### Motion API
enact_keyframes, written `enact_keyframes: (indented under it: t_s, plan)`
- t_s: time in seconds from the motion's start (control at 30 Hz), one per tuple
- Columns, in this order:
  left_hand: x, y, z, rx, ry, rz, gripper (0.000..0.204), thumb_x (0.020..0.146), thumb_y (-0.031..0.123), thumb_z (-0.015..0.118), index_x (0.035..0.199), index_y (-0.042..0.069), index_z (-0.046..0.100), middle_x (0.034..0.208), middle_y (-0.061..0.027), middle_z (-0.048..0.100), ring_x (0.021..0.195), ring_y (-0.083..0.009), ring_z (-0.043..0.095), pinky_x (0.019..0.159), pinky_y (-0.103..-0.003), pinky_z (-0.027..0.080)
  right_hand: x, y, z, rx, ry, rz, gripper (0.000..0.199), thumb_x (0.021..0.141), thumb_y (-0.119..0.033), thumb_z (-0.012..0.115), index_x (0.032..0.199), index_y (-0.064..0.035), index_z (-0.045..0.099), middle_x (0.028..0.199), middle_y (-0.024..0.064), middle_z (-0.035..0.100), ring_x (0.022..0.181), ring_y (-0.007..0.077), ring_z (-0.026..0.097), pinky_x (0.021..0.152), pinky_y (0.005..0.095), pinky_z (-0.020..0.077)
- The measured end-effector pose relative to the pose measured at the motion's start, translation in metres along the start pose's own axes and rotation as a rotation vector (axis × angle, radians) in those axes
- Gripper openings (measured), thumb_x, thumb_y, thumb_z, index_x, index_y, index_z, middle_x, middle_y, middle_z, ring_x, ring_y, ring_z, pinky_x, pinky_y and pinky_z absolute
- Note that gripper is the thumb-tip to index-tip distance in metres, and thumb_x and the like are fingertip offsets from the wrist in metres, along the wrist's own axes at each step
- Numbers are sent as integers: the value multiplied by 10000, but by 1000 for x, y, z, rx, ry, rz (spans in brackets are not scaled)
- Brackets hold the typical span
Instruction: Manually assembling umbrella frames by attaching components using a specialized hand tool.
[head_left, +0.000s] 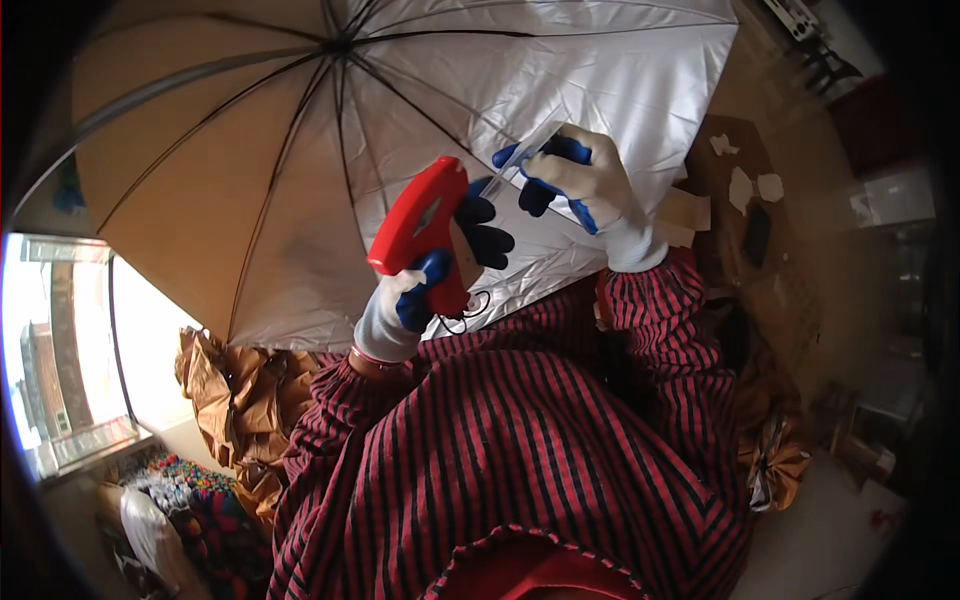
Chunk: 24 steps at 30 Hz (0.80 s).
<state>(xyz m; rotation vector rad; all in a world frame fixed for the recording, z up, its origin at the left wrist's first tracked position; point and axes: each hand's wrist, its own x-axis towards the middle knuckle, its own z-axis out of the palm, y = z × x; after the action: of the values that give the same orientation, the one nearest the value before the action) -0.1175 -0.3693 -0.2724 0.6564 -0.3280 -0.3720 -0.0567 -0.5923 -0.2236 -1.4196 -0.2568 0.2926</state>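
My left hand, in a white glove with blue-coated fingers, is closed around a red hand-held tool with a curved body. A thin black cord loop hangs at its lower end. To its right, my right hand, gloved the same way, pinches a translucent flat strip. The strip slants down toward the tool; whether the two touch I cannot tell. Behind both hands spreads an opened umbrella, its silvery inside, dark ribs and hub facing me.
Crumpled brown paper lies at the left, with more brown paper at the right. White scraps and a dark oblong object lie on a brown surface at the right. A bright window is at the far left.
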Motion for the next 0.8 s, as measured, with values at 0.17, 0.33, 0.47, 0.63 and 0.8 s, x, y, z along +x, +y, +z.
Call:
enact_keyframes:
  t_s: [0.17,0.33,0.47,0.63,0.8]
  plan:
    - [-16,3,-18,160,104,-15,688,888,307,632,1398,-56,346,1240,-225,563,981,-325,636,867,-442,502,14,36,19,50,0,-9,176,833,-129,677,922,24,673,774,52,648,645,104,636,593,235,499]
    - [-21,-3,-27,-111,62,-64,698,874,446,633,1331,-35,418,1229,-216,558,946,-295,634,831,-419,514,12,55,27,306,-69,60,601,821,-146,713,1347,4,464,904,38,640,852,109,631,790,247,518]
    - [-19,-1,-24,-100,72,-114,722,837,584,624,1252,7,493,1184,-170,556,914,-256,609,804,-401,503,10,60,38,223,-179,-56,454,856,-147,705,1263,9,576,1086,89,667,986,145,633,903,272,499]
    - [-20,-2,-25,-48,113,-75,737,840,580,624,1274,1,477,1150,-152,565,890,-255,615,801,-404,502,9,52,36,206,-207,-88,334,862,-112,700,1163,16,641,1064,85,684,973,156,648,885,284,517]
    - [-27,4,-22,78,171,-49,701,890,429,608,1354,-59,412,1178,-175,606,912,-296,657,800,-401,524,15,54,27,47,-180,-169,305,849,-64,696,1135,27,641,1032,102,693,919,168,672,868,293,537]
